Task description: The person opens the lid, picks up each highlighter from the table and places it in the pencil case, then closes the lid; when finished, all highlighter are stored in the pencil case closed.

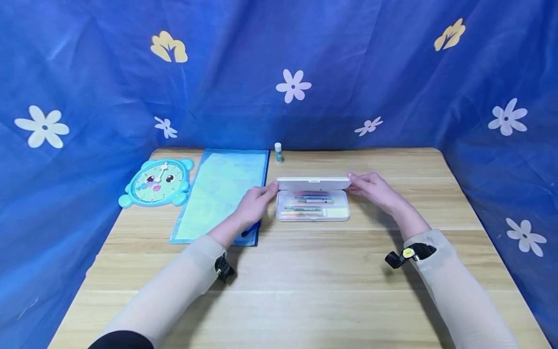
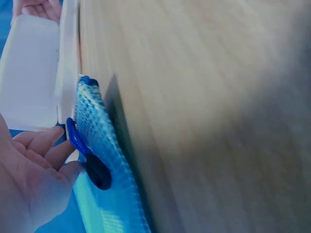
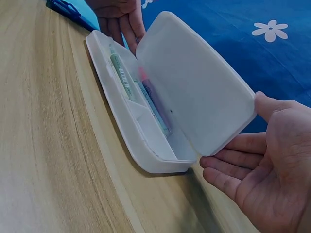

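Note:
A white pencil case lies on the table with its lid raised on the far side. Several pens lie in its compartments, among them a green one and a pink-purple one. At the lid's left end, my left hand holds the corner, thumb in front; part of this grip is hidden in the left wrist view. My right hand pinches the opposite end of the lid between thumb and fingers.
Left of the case lies a blue mesh zip pouch, a dark-tipped blue strap at its edge. A toy clock sits farther left. Behind the case a glue stick stands upright. A blue flowered cloth hangs beyond the table.

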`<action>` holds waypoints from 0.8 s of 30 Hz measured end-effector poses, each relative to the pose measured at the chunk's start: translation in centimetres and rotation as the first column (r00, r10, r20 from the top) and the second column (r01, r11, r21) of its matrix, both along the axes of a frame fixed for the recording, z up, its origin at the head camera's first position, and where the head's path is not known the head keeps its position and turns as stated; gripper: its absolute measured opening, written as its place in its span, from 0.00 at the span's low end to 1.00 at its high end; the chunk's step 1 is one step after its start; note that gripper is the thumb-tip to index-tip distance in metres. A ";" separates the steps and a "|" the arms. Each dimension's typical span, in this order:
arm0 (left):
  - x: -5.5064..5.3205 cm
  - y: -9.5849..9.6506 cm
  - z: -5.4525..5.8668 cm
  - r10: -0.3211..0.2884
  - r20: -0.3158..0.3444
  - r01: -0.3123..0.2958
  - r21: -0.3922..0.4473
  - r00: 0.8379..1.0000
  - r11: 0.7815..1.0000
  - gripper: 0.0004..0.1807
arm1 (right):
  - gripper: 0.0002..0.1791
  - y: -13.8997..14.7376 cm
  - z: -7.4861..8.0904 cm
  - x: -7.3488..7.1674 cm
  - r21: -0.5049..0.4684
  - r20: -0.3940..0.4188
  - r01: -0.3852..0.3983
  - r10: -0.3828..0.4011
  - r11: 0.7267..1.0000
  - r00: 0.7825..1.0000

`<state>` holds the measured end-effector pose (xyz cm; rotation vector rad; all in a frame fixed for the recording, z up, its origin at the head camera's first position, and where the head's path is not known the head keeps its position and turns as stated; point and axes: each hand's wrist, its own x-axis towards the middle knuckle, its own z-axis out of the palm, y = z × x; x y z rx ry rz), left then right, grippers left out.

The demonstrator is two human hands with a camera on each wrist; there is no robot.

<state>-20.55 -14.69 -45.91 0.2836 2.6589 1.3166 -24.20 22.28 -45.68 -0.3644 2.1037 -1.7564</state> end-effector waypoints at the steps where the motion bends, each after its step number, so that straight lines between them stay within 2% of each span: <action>1: -0.1 0.1 0.0 0.016 0.015 -0.016 0.012 1.000 1.000 0.47 | 0.30 0.1 0.0 0.1 0.006 -0.002 -0.008 0.008 1.000 1.000; 5: -0.2 0.2 0.0 0.045 0.064 -0.046 0.021 0.997 0.999 0.47 | 0.28 0.5 -0.2 0.3 0.023 -0.013 -0.032 0.033 0.999 0.999; 11: -0.4 0.3 0.0 0.019 0.089 -0.021 0.023 0.996 1.000 0.46 | 0.27 0.7 -0.5 0.7 0.033 -0.016 -0.064 0.065 0.997 0.998; 13: -0.4 0.1 0.1 -0.006 0.085 0.004 0.028 0.996 1.000 0.45 | 0.27 0.8 -0.5 0.8 0.049 -0.017 -0.067 0.068 0.997 0.998; 16: -0.3 -0.3 0.3 -0.064 0.086 0.061 0.027 0.994 0.998 0.44 | 0.27 1.1 -0.5 0.9 0.138 -0.047 -0.061 0.068 0.989 0.997; 20: -0.2 -0.8 0.5 -0.134 0.104 0.136 -0.005 0.985 0.991 0.47 | 0.32 1.4 -0.6 1.1 0.289 -0.103 -0.066 0.099 0.955 0.990; 24: -0.1 -0.9 0.4 -0.174 0.109 0.182 -0.070 0.979 0.981 0.52 | 0.37 1.3 -0.6 1.3 0.353 -0.131 -0.096 0.151 0.931 0.980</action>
